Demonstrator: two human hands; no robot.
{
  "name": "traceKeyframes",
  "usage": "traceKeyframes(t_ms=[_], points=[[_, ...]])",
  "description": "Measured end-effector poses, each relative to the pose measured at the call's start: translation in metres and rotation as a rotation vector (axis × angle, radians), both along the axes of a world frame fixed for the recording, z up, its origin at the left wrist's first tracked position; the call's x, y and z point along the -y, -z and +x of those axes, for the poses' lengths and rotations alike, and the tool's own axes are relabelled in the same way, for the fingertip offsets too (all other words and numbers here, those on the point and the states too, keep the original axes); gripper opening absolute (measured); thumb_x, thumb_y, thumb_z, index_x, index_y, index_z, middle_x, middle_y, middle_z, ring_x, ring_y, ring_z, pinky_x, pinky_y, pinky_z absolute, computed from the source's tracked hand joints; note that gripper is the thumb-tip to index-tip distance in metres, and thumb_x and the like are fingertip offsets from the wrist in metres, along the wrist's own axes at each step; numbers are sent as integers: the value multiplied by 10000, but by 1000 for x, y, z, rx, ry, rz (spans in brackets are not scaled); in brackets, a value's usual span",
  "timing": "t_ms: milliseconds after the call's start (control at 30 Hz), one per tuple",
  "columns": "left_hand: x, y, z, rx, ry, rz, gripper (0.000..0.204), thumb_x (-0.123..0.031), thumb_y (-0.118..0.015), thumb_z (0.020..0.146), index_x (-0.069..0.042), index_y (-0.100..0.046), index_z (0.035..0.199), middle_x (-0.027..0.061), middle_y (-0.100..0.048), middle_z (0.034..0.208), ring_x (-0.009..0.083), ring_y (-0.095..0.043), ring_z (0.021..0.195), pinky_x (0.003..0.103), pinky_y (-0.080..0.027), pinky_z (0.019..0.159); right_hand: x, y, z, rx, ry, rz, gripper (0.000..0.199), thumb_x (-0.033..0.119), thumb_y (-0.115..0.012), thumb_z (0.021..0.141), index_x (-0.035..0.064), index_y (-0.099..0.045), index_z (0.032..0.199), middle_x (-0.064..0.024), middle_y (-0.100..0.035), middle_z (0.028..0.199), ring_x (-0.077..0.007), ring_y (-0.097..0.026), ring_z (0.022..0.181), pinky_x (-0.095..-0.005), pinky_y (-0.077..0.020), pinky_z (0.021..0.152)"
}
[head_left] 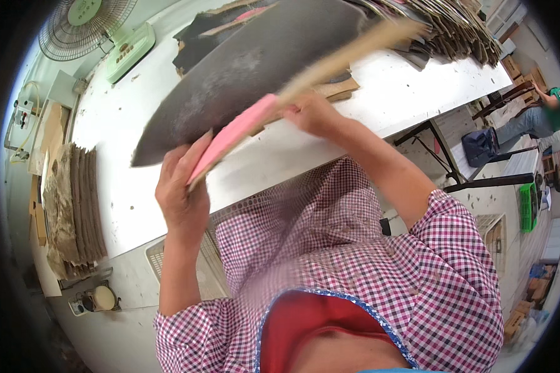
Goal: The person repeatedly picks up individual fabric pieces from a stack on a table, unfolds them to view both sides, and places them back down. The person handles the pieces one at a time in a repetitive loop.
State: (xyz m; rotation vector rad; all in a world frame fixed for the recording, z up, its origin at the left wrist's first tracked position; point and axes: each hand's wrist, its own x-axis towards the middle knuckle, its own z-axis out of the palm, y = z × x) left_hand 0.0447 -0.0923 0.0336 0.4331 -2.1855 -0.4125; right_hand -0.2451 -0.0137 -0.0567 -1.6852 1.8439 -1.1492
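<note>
A large, dark grey-brown sheet that looks like leather is raised at a slant over the white table. Along its near side runs a pink strip, and a tan, fuzzy-looking edge continues from it, blurred by motion. My left hand grips the sheet's near left part, with the fingers over the dark face. Farther right, my right hand is closed at the near edge, where the pink meets the tan. Whether the strip is a separate piece, I cannot tell.
The white table carries ragged dark scraps at the back and a thick stack of sheets at the far right. Furry brown pieces are stacked at the left, near a green fan. Another person sits at right.
</note>
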Motion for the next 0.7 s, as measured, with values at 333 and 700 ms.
traceKeyframes(t_ms=[333, 700], points=[[-28, 92, 7, 639, 75, 78, 369, -318, -606, 872, -45, -639, 1118, 222, -635, 995, 404, -605, 936, 468, -497, 800, -70, -80, -28, 221, 260, -188, 322, 243, -555, 945, 5, -649, 1140, -135, -630, 1197, -217, -590, 1120, -329, -438, 995], [-21, 88, 22, 334, 133, 76, 343, -90, -720, 762, -26, -642, 1090, 195, -625, 1077, 374, -594, 1032, 426, -510, 835, -51, -37, 99, -549, -223, 99, 522, -19, -534, 750, -48, -485, 1269, -212, -488, 1338, -315, -438, 1281, -428, -301, 1110]])
